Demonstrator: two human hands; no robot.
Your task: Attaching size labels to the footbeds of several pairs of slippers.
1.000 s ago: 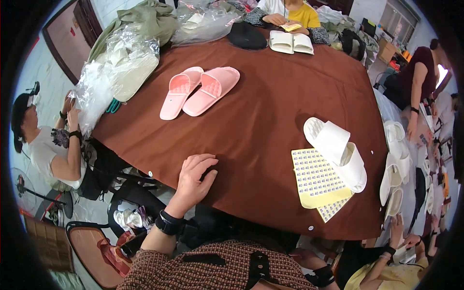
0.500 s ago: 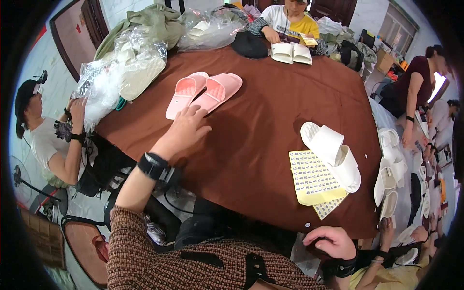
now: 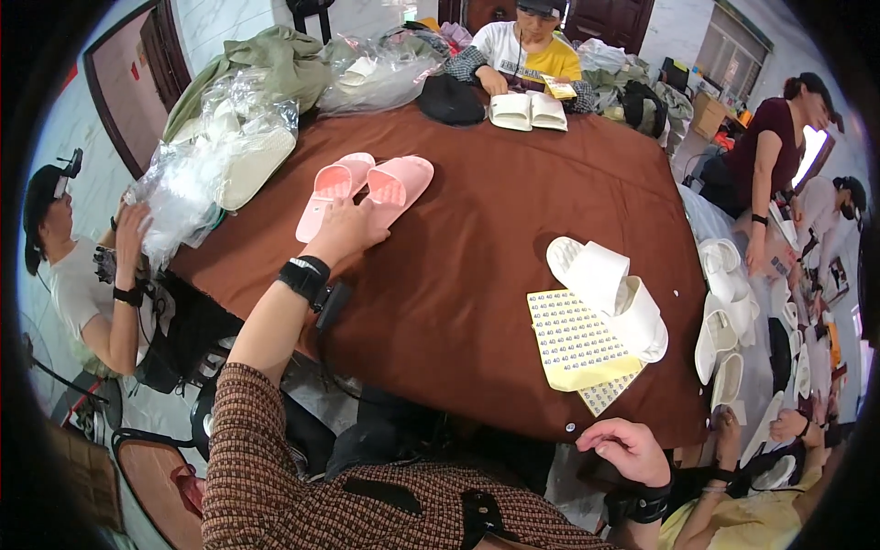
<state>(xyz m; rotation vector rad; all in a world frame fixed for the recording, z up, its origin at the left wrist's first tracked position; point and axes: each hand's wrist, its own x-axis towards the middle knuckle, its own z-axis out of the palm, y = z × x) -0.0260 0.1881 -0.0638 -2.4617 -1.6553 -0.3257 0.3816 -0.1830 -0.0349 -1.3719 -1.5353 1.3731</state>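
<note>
A pair of pink slippers (image 3: 401,188) lies on the brown-covered table, left of the middle. My left hand (image 3: 346,229) is at their inner edges, its bent fingers between the two and closed on them; the exact contact is partly hidden. By the near table edge at the right, my right hand (image 3: 632,451) is loosely curled, and nothing shows in its fingers. Close to it lies a small round sticker (image 3: 570,427). Farther in, a pair of white slippers (image 3: 600,284) rests partly on yellow-and-white sticker sheets (image 3: 577,344).
Across the brown tablecloth (image 3: 440,302) a person sits by another white pair (image 3: 528,111) and a black cap-like thing (image 3: 451,99). Clear plastic bags (image 3: 183,197) fill the far left, beside a second person. More white slippers (image 3: 720,335) and several people are at the right.
My left hand has moved forward onto the pink slippers and its fingers have bent around their inner edges. My right hand's fingers have curled a little more. The whole view has shifted slightly.
</note>
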